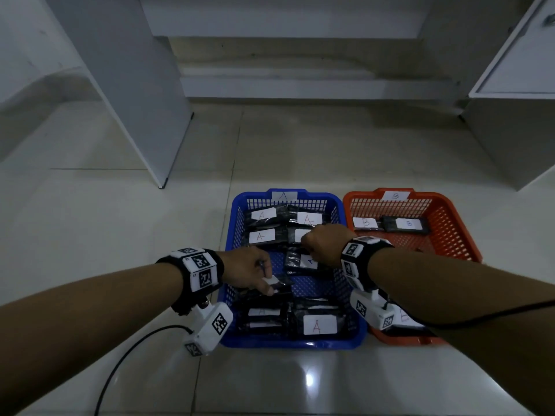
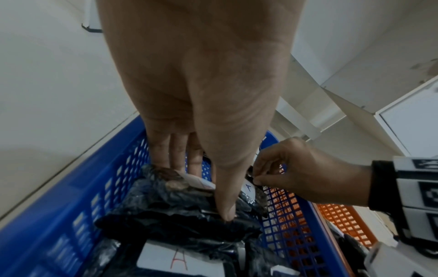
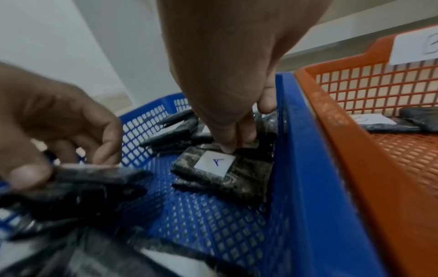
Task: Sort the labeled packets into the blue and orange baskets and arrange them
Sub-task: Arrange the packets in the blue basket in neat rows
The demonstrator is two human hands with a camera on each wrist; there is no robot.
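A blue basket (image 1: 288,344) labelled A holds several black packets with white A labels. To its right, an orange basket (image 1: 468,241) labelled B holds a few black packets marked B (image 1: 408,223). My left hand (image 1: 268,285) grips a black packet (image 1: 280,286) between thumb and fingers over the basket's left middle; the same left hand (image 2: 203,191) and packet (image 2: 175,198) fill the left wrist view. At the blue basket's right wall, my right hand (image 1: 309,250) pinches the far edge of an A packet (image 1: 301,262); the right wrist view shows the hand (image 3: 231,148) and the packet (image 3: 220,168).
Both baskets stand side by side on a pale tiled floor (image 1: 120,235). A white cabinet panel (image 1: 135,100) rises at the far left and a white cabinet (image 1: 510,130) at the far right. A black cable (image 1: 129,349) runs from my left wrist camera.
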